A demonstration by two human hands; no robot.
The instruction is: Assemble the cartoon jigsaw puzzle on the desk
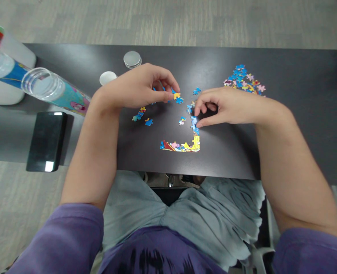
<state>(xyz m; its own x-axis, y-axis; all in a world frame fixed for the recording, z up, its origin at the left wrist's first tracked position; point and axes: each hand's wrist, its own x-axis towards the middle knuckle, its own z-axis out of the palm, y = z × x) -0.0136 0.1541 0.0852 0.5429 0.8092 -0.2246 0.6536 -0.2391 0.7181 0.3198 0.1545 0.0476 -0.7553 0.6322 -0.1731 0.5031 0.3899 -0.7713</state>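
My left hand (pixel 152 85) is curled, with thumb and index fingertip closed about a yellow and blue jigsaw puzzle piece (pixel 176 96); other blue pieces are partly hidden beneath the fingers. Over the top of a joined L-shaped puzzle edge (pixel 196 141) is my right hand (pixel 218 106). Its thumb tip touches the blue part of that edge, its fingers bent and apart from the thumb. A blue and tan piece (pixel 189 108) lies by the right fingertips, and a loose blue piece (pixel 197 91) is just beyond. Between the hands, a small blue and white piece (pixel 182 121) rests on the table.
A pile of puzzle pieces (pixel 244 80) lies at the back right. More loose pieces (pixel 139 114) are below my left wrist. Silver lids (pixel 132 59), a white disc (pixel 107 78), clear-topped tubes (pixel 56 91) and a black phone-like box (pixel 46 140) stand or lie left on the dark table (pixel 299 114).
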